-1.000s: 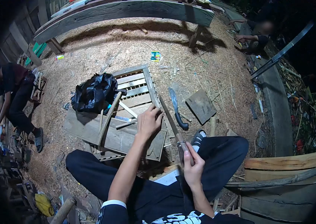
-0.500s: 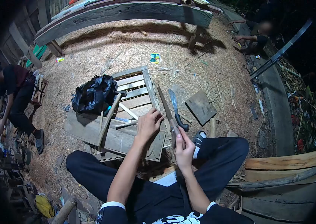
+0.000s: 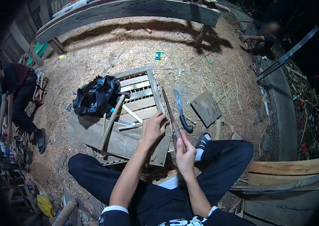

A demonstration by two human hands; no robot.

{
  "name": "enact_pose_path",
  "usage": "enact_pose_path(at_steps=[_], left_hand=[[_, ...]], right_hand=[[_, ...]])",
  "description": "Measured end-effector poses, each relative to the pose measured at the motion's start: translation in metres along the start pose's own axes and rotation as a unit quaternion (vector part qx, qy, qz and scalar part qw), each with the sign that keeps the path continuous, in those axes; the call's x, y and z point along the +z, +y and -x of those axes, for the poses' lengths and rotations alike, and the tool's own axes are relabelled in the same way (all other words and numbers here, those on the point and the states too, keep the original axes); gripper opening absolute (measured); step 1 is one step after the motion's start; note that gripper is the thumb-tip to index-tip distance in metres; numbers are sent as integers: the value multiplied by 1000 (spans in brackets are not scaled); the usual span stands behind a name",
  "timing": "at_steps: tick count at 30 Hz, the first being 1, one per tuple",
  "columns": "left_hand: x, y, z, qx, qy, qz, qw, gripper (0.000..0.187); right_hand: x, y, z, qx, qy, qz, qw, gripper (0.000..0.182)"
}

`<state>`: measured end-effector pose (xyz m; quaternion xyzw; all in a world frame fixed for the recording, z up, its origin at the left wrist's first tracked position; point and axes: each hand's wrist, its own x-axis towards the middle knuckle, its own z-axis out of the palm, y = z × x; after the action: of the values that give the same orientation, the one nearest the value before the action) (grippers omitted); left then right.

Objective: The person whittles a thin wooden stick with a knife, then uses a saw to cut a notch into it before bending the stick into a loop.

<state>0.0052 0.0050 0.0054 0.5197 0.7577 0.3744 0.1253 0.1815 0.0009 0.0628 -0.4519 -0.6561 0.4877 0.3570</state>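
Observation:
My right hand [image 3: 185, 151] is wrapped around the lower part of a long, narrow, blade-like tool [image 3: 170, 108], which points away from me. My left hand [image 3: 154, 127] is beside it with the fingers curled in. Whatever those fingers might pinch is too small or hidden to make out. Just right of the tool lies a knife [image 3: 178, 101] with a dark curved handle. Left of my hands, a wooden-handled hammer [image 3: 111, 124] and a pale stick [image 3: 132, 113] rest on a slatted wooden frame [image 3: 150, 81] and a board [image 3: 88, 130].
A black plastic bag [image 3: 95, 96] sits on the frame. A square board [image 3: 206, 108] lies on the shavings-covered ground. Ahead stands a long wooden bench [image 3: 129, 15]. One person [image 3: 18, 90] bends at the left; another [image 3: 261, 39] is far right. Planks [image 3: 291, 165] stand at lower right.
The view has shifted slightly, so the scene sits a little further right. Both hands keep nearly the same pose. The person at the left has moved their arms.

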Motion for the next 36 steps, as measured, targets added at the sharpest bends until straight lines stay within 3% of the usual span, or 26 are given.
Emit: enact_pose_path(at_steps=[2, 8, 11, 14, 15, 16, 17, 18, 19, 34, 36], left_hand=[[0, -2, 2, 33, -3, 18, 999, 18], [-3, 1, -4, 6, -1, 10, 1000, 18], [-2, 2, -2, -2, 0, 19, 1000, 19], [-3, 4, -4, -3, 7, 27, 1000, 20], [-4, 5, -3, -3, 9, 28, 1000, 20], [-4, 5, -2, -2, 12, 27, 1000, 20], [-3, 5, -1, -2, 11, 26, 1000, 20], [-3, 6, -2, -5, 10, 19, 1000, 19], [-3, 5, -2, -8, 9, 12, 1000, 19], [-5, 5, -1, -6, 16, 8, 1000, 20], [-2, 7, -4, 11, 3, 12, 1000, 20]], right_hand=[[-10, -6, 7, 49, -23, -21, 998, 43], [10, 28, -8, -7, 41, -42, 998, 41], [-6, 15, -18, 139, -25, -119, 983, 44], [-17, 29, -12, 200, -27, -193, 960, 42], [-15, 25, -11, 202, -20, -157, 966, 41], [-10, 26, -11, 201, -21, -158, 967, 41], [-4, 28, -9, 59, -11, -27, 998, 42], [3, 27, -9, -86, -3, 104, 991, 43], [2, -7, -8, 51, -36, -11, 998, 44], [-25, -18, 29, 23, -13, 14, 1000, 43], [-25, -22, 18, 54, -18, 33, 998, 43]])
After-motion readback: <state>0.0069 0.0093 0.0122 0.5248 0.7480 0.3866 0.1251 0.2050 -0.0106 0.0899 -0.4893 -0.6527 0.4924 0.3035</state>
